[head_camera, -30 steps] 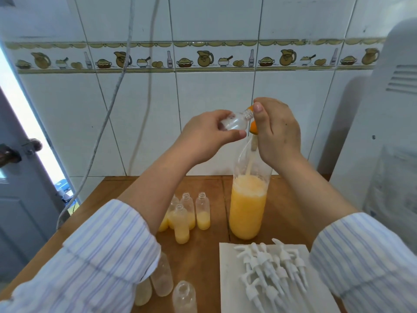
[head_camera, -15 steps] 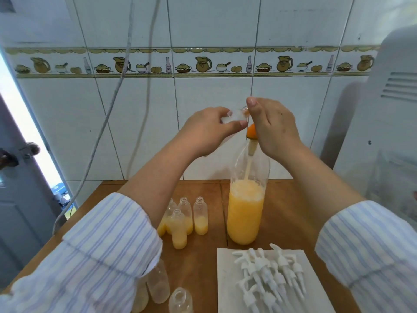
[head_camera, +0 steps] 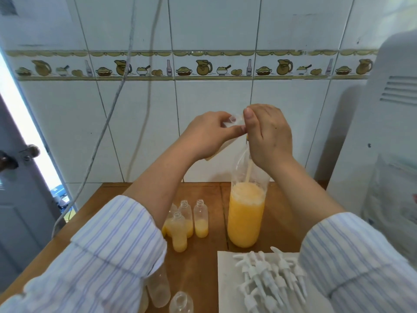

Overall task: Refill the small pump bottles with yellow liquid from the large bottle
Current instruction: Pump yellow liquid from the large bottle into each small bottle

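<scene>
Both hands up at twelve o'clock: our left hand (head_camera: pixel 207 134) pinches a small clear bottle (head_camera: pixel 234 122) tipped over the large bottle (head_camera: pixel 246 208), our right hand (head_camera: pixel 268 134) curled at its neck, gripping something we can't make out; yellow liquid (head_camera: pixel 249 170) streams down inside.

bare wood (head_camera: pixel 203 269) between small bottles (head_camera: pixel 186 220) and pump heads (head_camera: pixel 270 276)
</scene>
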